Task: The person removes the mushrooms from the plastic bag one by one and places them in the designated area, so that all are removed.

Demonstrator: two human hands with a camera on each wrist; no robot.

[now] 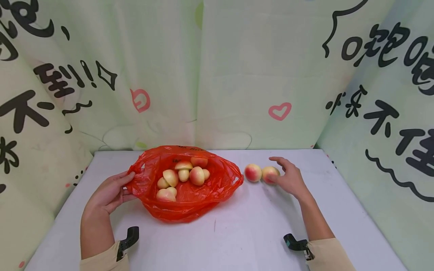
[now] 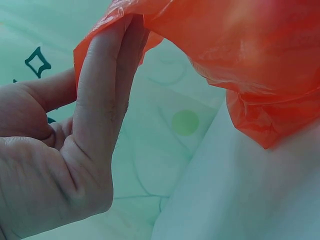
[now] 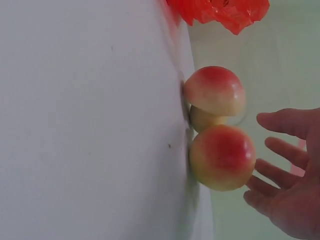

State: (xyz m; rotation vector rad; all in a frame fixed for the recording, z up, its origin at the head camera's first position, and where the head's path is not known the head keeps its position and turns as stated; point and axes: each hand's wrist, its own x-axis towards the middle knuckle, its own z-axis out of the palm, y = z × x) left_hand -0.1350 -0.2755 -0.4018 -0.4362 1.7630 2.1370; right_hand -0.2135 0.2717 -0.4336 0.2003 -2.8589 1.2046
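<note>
A red plastic bag point(image 1: 203, 195) lies with its mouth spread wide on the table. Inside it are several toy mushrooms point(image 1: 197, 176), with glossy red-and-cream caps and pale stems. My left hand point(image 1: 110, 190) pinches the left rim of the bag between thumb and fingers; in the left wrist view the fingertips are hidden by the plastic. To the right of the bag, two more toy mushrooms sit side by side, a left one point(image 1: 252, 172) and a right one point(image 1: 270, 175). Beside the right one is my right hand point(image 1: 289, 177), its fingers spread and relaxed around nothing.
A white-covered table point(image 1: 237, 233) carries everything. Pale green curtains point(image 1: 234, 75) with black lettering and pink hearts stand behind it and on both sides. Each wrist wears a black camera mount, such as the left one point(image 1: 129, 239).
</note>
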